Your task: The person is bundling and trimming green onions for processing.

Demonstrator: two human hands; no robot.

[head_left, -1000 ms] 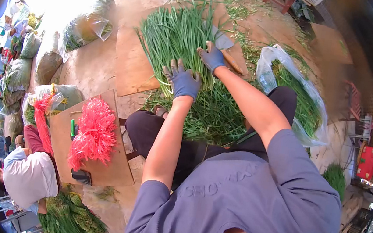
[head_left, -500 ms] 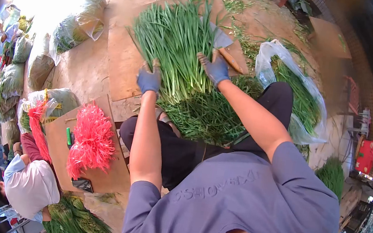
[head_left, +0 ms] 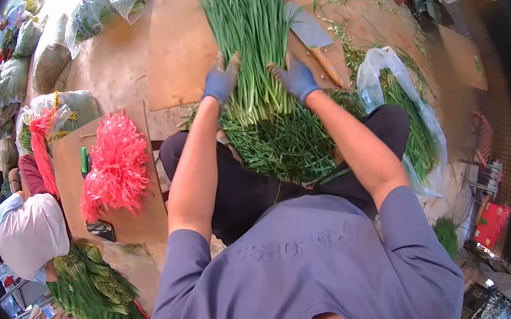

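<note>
A broad sheaf of garlic chives [head_left: 255, 37] lies on a brown board [head_left: 173, 52], leaf tips pointing away and pale stem ends toward me. My left hand [head_left: 221, 79], in a blue-grey glove, rests against the sheaf's left side with fingers stretched out. On the opposite side my right hand [head_left: 295, 79], gloved alike, touches the stems with its fingers extended. A cleaver [head_left: 309, 27] with a wooden handle lies flat just beyond my right hand. Loose green trimmings [head_left: 282, 150] are heaped between my legs, below the stem ends.
Right of me sits an open plastic bag [head_left: 372, 78] of greens. Red plastic strands [head_left: 117, 167] and a green-handled tool [head_left: 84, 161] lie on a board at left. A person [head_left: 33, 233] sits near bundled greens [head_left: 96, 290]. Filled bags [head_left: 86, 21] stand farther left.
Both hands have come closer together, the left one moving right, and the sheaf between them is narrower. More of the cleaver's blade shows now. The view has shifted slightly.
</note>
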